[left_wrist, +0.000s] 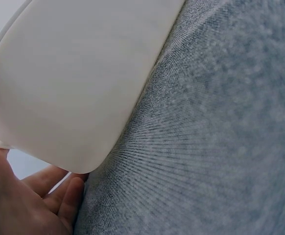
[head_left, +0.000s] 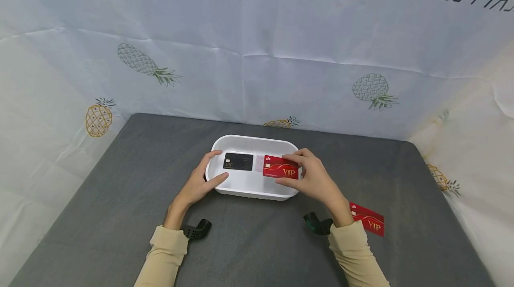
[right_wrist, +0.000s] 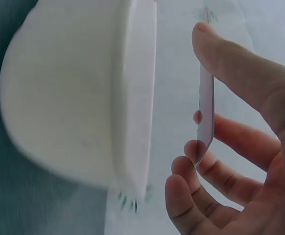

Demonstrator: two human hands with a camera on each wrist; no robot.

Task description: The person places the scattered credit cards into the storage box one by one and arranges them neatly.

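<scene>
A white tray (head_left: 245, 184) sits on the dark grey table. My left hand (head_left: 196, 186) holds the tray's left end, thumb and forefinger over the rim; other fingers show against its outer wall (left_wrist: 74, 107) in the left wrist view. Above the tray's right part, my right hand (head_left: 317, 180) pinches a red VIP card (head_left: 277, 168) between thumb and fingers. In the right wrist view that card (right_wrist: 206, 103) is edge-on, apart from the rim (right_wrist: 137, 98). Inside the tray lies a black VIP card (head_left: 238, 165). A pale pink card (head_left: 259, 163) beside it is partly hidden by the red one.
Another red VIP card (head_left: 371, 222) lies on the table (head_left: 257, 242) by my right forearm, which covers its left corner. Black wrist mounts (head_left: 196, 230) sit on both wrists. A pineapple-print cloth (head_left: 257, 86) hangs behind the table.
</scene>
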